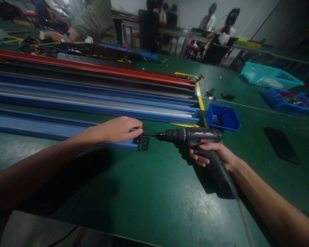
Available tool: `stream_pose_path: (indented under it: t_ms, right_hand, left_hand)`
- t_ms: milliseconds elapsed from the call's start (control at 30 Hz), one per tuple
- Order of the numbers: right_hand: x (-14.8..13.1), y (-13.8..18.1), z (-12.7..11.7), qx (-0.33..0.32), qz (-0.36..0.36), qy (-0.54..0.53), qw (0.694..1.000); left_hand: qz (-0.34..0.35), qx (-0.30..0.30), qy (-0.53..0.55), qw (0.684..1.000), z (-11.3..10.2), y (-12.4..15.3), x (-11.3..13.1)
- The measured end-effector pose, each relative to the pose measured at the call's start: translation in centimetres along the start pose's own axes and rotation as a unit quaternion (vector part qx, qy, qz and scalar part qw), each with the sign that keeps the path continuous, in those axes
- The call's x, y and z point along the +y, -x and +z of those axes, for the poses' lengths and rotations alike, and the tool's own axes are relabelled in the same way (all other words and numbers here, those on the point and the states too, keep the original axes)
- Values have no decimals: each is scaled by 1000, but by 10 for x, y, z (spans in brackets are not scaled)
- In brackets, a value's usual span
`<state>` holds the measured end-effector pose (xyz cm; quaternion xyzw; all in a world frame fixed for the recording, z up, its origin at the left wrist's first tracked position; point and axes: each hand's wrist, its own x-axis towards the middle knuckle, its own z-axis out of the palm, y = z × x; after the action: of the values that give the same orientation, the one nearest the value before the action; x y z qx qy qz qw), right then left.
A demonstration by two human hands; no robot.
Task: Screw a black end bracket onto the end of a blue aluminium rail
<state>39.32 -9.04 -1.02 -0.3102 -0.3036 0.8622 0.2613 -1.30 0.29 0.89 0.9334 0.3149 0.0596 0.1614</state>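
Observation:
My right hand (213, 154) is wrapped round the grip of a black cordless drill (203, 134), which points left with a long thin bit. The bit's tip reaches a black end bracket (144, 143) at the right end of a blue metal channel (126, 144). My left hand (118, 129) lies over that end of the channel, thumb and fingers closed together near the bit tip. Whatever sits between those fingertips, perhaps the bit or a small fastener, is too small to tell.
Behind lie several long blue, black and red profiles (118, 97) along yellow tape. A blue bin (223, 116) stands beyond the drill. Further right are a turquoise basket (270, 76), a blue tray (293, 101) and a flat black piece (282, 144). A co-worker's sleeve (92, 24) and wires appear at the back.

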Motion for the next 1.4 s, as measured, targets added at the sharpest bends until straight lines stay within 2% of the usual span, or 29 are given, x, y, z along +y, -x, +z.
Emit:
stream_pose_path:
  t_ms: [1067,1400]
  right_hand:
    - [-2,-2,-2,14,25,-35,999]
    - [-3,-1,-5,1,31,-38,999]
  left_hand:
    - [5,2,-10,1000,1,0,-4]
    - [-2,-5,-9,1000,2,0,-5]
